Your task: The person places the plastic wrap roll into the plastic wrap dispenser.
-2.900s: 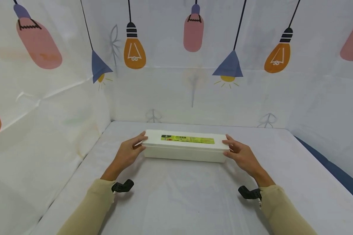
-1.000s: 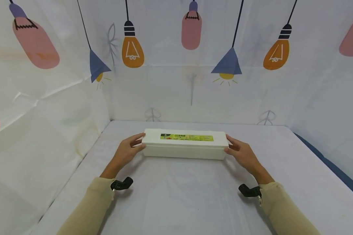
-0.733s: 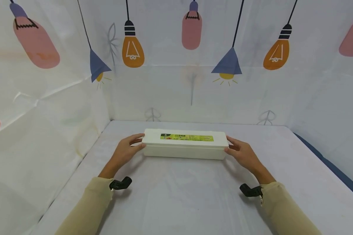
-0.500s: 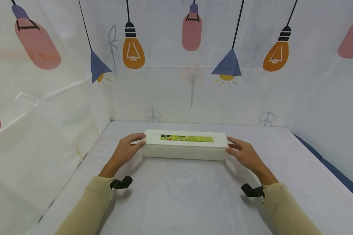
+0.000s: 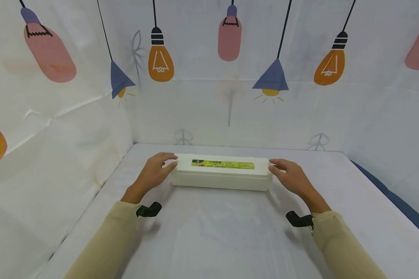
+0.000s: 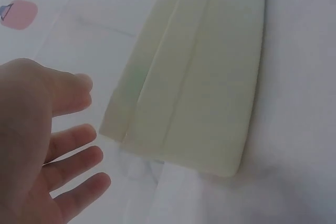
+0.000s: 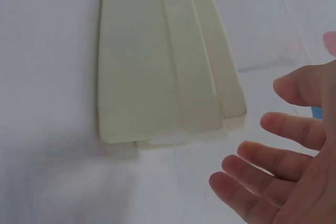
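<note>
A long white lidded box (image 5: 221, 181) with a yellow-green printed label (image 5: 223, 164) lies flat on the table, its lid down; it looks like a cling film box. At its left end is my left hand (image 5: 154, 170), thumb and fingers spread. In the left wrist view this hand (image 6: 47, 129) stands clear of the box (image 6: 194, 77), with a gap between. My right hand (image 5: 291, 177) hovers by the opposite end. The right wrist view shows its fingers (image 7: 275, 156) relaxed and apart from the box (image 7: 142, 66). Both hands are empty.
White cloth covers the table (image 5: 223, 232). Behind it hangs a white sheet (image 5: 195, 108) printed with lamps and bulbs, and another stretch of sheet (image 5: 56, 162) closes the left side. A dark blue strip (image 5: 391, 193) runs along the right edge.
Both hands have risen slightly and come off the box's ends, where their fingers were touching before. The box stays in the same place on the table.
</note>
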`<state>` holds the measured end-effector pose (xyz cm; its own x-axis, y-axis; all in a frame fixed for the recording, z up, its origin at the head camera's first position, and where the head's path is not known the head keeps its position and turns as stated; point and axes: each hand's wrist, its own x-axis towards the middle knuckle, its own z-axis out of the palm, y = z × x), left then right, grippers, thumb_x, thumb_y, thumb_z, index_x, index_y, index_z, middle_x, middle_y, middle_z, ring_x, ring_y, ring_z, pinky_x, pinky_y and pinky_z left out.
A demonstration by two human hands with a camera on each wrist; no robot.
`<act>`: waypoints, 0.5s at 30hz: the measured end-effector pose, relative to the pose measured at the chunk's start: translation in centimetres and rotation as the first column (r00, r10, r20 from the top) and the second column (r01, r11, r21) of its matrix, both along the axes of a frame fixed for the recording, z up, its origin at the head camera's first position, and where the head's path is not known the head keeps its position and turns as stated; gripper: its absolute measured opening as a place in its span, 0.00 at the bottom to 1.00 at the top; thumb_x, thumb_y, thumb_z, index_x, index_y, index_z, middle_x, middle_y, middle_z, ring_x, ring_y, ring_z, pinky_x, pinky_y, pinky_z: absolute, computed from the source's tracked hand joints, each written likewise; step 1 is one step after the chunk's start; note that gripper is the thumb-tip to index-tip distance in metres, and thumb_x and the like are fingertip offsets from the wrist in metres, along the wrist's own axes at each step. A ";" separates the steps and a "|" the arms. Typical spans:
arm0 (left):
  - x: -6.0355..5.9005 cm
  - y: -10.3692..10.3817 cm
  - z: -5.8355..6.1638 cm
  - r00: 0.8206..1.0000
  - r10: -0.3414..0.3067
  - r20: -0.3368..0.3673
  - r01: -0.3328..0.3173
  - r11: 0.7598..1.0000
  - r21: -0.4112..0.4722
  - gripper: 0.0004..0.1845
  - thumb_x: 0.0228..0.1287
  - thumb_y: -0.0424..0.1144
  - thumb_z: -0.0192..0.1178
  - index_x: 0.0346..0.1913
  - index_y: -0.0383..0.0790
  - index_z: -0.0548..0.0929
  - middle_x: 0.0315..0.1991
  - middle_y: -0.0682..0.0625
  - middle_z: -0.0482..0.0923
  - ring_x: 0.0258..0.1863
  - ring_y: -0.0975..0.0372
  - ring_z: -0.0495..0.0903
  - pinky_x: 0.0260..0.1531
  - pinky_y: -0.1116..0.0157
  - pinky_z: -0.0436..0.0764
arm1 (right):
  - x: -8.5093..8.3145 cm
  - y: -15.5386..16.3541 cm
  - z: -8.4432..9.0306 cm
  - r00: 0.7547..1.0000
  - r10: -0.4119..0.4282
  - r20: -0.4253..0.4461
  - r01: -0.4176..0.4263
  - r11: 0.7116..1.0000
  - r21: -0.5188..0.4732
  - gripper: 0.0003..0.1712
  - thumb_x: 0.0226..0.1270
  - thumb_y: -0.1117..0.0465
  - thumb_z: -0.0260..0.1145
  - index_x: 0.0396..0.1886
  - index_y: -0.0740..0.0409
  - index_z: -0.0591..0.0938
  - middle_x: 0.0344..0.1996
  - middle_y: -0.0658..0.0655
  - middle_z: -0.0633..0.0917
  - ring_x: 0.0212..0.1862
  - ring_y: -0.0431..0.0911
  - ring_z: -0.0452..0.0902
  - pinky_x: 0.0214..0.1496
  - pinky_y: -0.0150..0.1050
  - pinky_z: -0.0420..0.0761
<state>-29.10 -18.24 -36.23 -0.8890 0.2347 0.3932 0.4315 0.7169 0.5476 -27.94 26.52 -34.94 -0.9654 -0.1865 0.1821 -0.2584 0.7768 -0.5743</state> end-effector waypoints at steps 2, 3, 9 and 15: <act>-0.2 0.2 0.3 1.000 -0.005 0.000 0.005 0.999 -0.036 0.18 0.74 0.42 0.60 0.60 0.37 0.82 0.63 0.41 0.76 0.64 0.48 0.72 0.57 0.48 0.77 | -0.2 -0.1 0.3 1.000 -0.007 -0.008 0.007 1.000 0.020 0.32 0.80 0.47 0.54 0.71 0.64 0.71 0.65 0.70 0.75 0.66 0.66 0.68 0.60 0.65 0.73; -0.4 0.2 0.4 1.000 -0.008 0.001 0.008 0.999 -0.053 0.18 0.75 0.42 0.60 0.60 0.37 0.82 0.63 0.41 0.76 0.64 0.48 0.72 0.58 0.47 0.76 | -0.3 -0.1 0.5 1.000 -0.009 -0.010 0.009 1.000 0.026 0.31 0.80 0.47 0.54 0.71 0.64 0.72 0.64 0.70 0.75 0.66 0.66 0.69 0.59 0.65 0.73; -0.8 0.9 0.8 1.000 0.006 0.030 -0.002 0.993 -0.115 0.19 0.75 0.45 0.59 0.62 0.39 0.82 0.64 0.42 0.76 0.66 0.48 0.71 0.64 0.45 0.69 | -0.8 -0.3 0.8 1.000 -0.012 -0.019 0.014 0.995 0.098 0.30 0.79 0.47 0.54 0.69 0.62 0.74 0.64 0.71 0.75 0.62 0.66 0.72 0.57 0.64 0.75; -1.1 1.5 1.3 0.995 0.034 0.091 -0.017 0.982 -0.186 0.27 0.75 0.54 0.55 0.68 0.42 0.77 0.68 0.42 0.71 0.70 0.47 0.66 0.67 0.42 0.65 | -1.4 -0.5 1.3 1.000 0.005 -0.025 0.001 0.970 0.244 0.40 0.79 0.36 0.48 0.75 0.59 0.66 0.71 0.68 0.67 0.70 0.67 0.62 0.67 0.67 0.64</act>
